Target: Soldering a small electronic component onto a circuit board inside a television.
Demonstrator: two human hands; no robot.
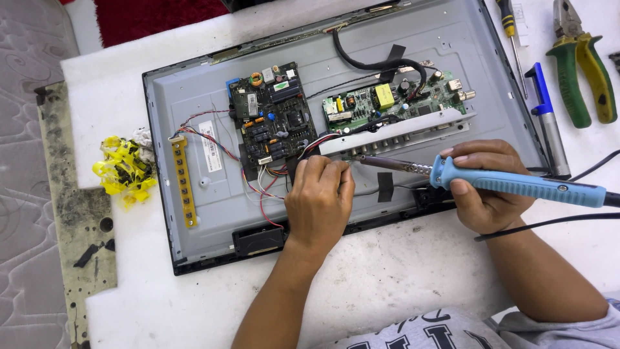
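Head cam, looking down: a TV (pixel 194 213) lies back-open on the white bench (pixel 400 278). Right hand (pixel 485 187) is wrapped tight round the blue handle of a soldering iron (pixel 516 184), tip pointing left, right up against the left hand's fingertips below the grey bracket (pixel 400 131). Left hand (pixel 319 201) is curled, fingers pinched together at the wires (pixel 278 178) beside the dark board (pixel 272 119); can't tell what, if anything, it's pinching. Green board (pixel 387 103) sits above the bracket. Pliers (pixel 581 61) and screwdriver (pixel 510 29) are top right, a yellow wad (pixel 124 171) sits left of the TV.
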